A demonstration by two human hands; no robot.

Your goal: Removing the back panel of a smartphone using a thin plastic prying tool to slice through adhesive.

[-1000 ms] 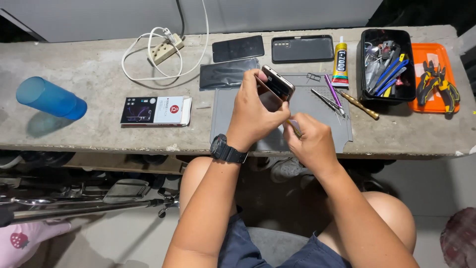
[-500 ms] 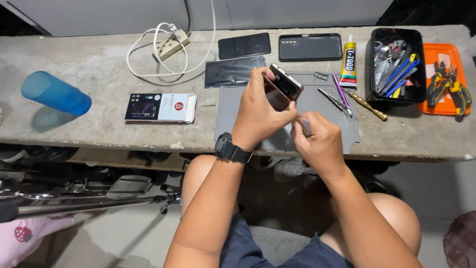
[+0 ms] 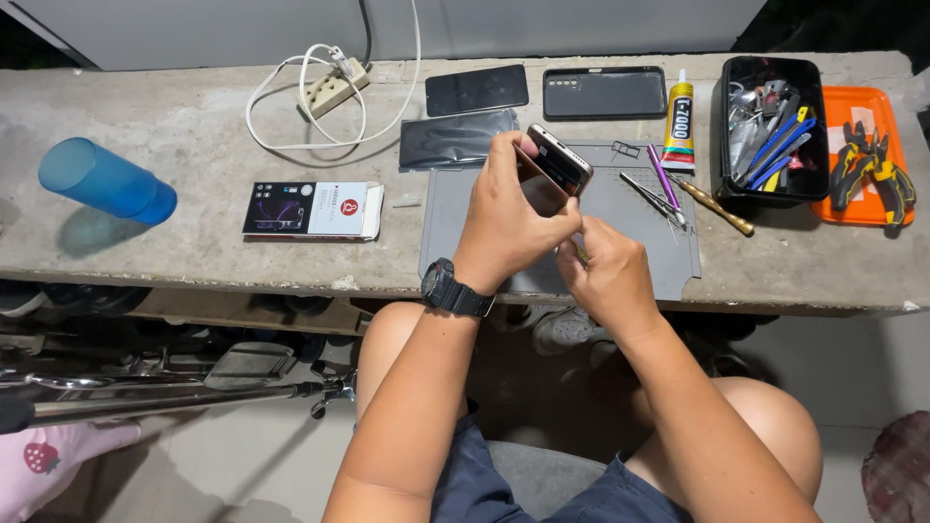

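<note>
My left hand (image 3: pixel 511 221), with a black watch on its wrist, holds a gold-edged smartphone (image 3: pixel 559 159) tilted above a grey work mat (image 3: pixel 639 232). My right hand (image 3: pixel 605 273) sits just below the phone with its fingertips pinched at the phone's lower edge; a small yellowish tool tip (image 3: pixel 579 254) shows between the fingers. What exactly it pinches is hidden by the left hand.
On the concrete bench: a blue cup (image 3: pixel 105 180), a white power strip with cable (image 3: pixel 332 85), a flat phone box (image 3: pixel 312 209), a dark screen panel (image 3: pixel 477 90), a black phone case (image 3: pixel 604 92), a glue tube (image 3: pixel 681 116), loose tools (image 3: pixel 668 194), a black tool bin (image 3: pixel 770 131), an orange tray with pliers (image 3: pixel 870 160).
The hands stay together at the phone. My right fingers have closed in nearer the phone's lower edge; the view has shifted slightly.
</note>
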